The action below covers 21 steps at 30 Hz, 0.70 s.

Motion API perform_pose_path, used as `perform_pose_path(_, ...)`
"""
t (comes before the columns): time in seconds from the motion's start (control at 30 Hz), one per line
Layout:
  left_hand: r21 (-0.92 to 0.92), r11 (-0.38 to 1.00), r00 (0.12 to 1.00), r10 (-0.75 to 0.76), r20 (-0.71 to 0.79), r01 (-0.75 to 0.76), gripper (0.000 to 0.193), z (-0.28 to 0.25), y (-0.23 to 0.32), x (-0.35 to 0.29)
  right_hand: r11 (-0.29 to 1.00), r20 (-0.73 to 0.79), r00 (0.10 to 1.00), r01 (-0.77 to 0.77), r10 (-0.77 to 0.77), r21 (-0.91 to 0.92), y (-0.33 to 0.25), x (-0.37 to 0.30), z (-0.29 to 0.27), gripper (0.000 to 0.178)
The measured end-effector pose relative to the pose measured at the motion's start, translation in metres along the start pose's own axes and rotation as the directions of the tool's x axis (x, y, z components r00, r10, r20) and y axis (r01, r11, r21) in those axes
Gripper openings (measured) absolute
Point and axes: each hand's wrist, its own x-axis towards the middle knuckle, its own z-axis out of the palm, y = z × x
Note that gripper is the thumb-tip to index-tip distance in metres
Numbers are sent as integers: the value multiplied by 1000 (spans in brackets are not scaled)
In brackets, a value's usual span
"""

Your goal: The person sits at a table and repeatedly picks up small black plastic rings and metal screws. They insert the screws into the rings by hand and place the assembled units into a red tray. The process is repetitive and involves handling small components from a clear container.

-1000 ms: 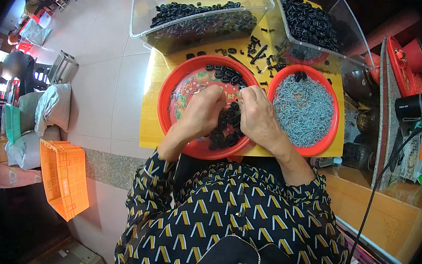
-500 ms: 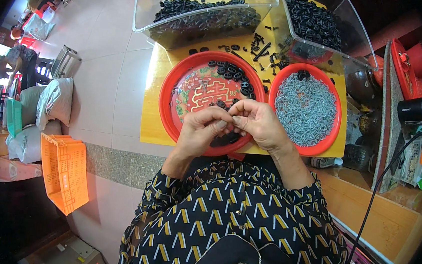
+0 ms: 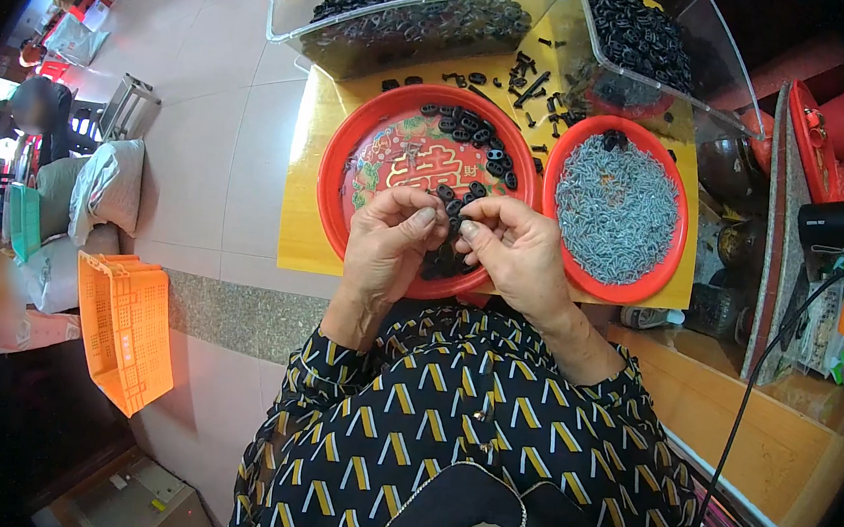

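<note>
My left hand (image 3: 391,249) and my right hand (image 3: 516,257) are held over the near part of a round red tray (image 3: 333,226) with a patterned base. On each, thumb and fingertips are pinched together; whatever is between them is too small to make out. A narrow gap separates the two hands. Small black oval pieces with two holes (image 3: 495,155) line the tray's far right side, and more lie under and between my fingers. To the right, another red tray (image 3: 551,189) holds a heap of small silver screws (image 3: 614,220), with a few black pieces at its far edge.
Two clear plastic bins (image 3: 417,32) (image 3: 642,47) full of black pieces stand at the table's far side. Loose black parts (image 3: 528,84) lie between bins and trays on the yellow tabletop (image 3: 303,243). An orange crate (image 3: 125,333) sits at left; a black cable (image 3: 747,392) runs at right.
My hands, which met at the fingertips, have drawn apart, the left one moving left. The view has shifted slightly.
</note>
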Motion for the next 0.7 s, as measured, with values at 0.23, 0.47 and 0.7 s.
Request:
perform_pose_path(0.23,3,1000,996,27,-86,-27,16,4,0,-4,998,-7,999,35,-35,-53,4,0,9,11)
perform_pose_path(0.47,-12,998,996,57,-71,-58,16,2,-3,-5,992,-19,999,40,-42,-120,8,0,11,8)
perform_pose_path(0.7,62,996,993,66,-94,-61,15,6,0,-10,991,-50,996,61,-67,-120,12,-1,12,9)
